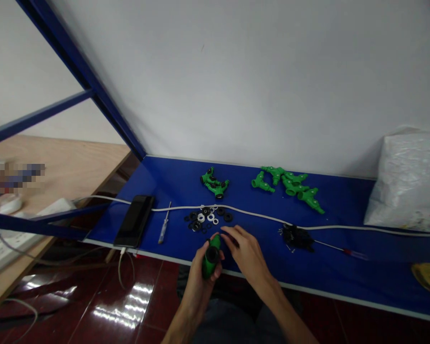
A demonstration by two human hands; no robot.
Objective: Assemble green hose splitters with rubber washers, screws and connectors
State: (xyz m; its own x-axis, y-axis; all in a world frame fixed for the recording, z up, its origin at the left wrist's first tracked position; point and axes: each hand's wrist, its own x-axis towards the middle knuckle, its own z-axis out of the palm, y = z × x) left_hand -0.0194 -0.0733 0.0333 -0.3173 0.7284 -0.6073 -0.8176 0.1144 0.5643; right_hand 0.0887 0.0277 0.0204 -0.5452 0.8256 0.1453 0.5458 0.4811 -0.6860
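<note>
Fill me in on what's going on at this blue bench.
A person grips a green fitting in the left hand, at the bench's front edge. The right hand has its fingertips close to the fitting's upper end; whether they hold a small part is unclear. Just beyond lie loose black and white rings. Farther back sit a small green cluster with black parts and, to its right, a larger group of green fittings.

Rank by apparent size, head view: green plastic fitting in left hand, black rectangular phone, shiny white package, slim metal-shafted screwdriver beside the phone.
1. Package
2. Phone
3. Fitting, though nearer the camera
4. Screwdriver
</note>
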